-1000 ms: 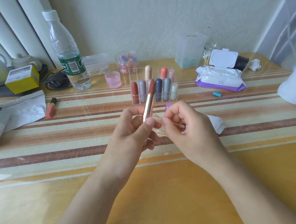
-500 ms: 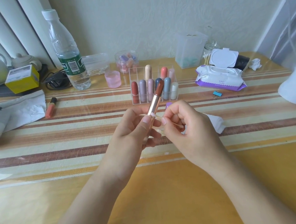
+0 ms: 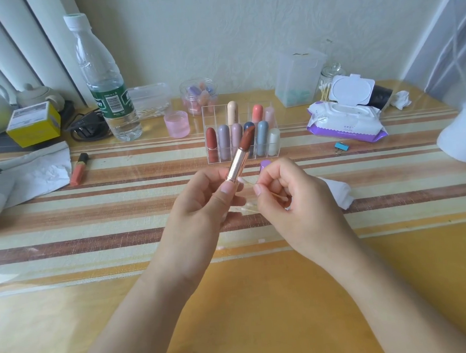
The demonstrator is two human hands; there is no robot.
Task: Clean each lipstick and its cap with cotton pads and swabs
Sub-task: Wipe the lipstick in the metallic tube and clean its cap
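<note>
Head view: My left hand holds an uncapped lipstick in front of the clear organizer. The fingers curl round the lower end of the rose-gold tube and the thumb presses on its front. The brown-red bullet is wound out and tilts up and to the right, so its tip overlaps the organizer's front row from this angle.

My right hand, in front of the organizer and a little to its right, pinches a cotton swab between thumb and forefinger, the other fingers curled in. One end of the swab points toward the base of the lipstick; I cannot tell whether it touches.

Capped lipsticks stand upright in the organizer's compartments, six in the front row and three behind. A purple cap lies just in front of the organizer's right corner, partly hidden by my right hand. Loose swabs lie on the striped tabletop in front of the organizer, between my two hands. A crumpled white sheet shows past my right hand.

A pink cup stands just left of the organizer, with a water bottle farther left. An open pack of wipes lies to the organizer's right.
</note>
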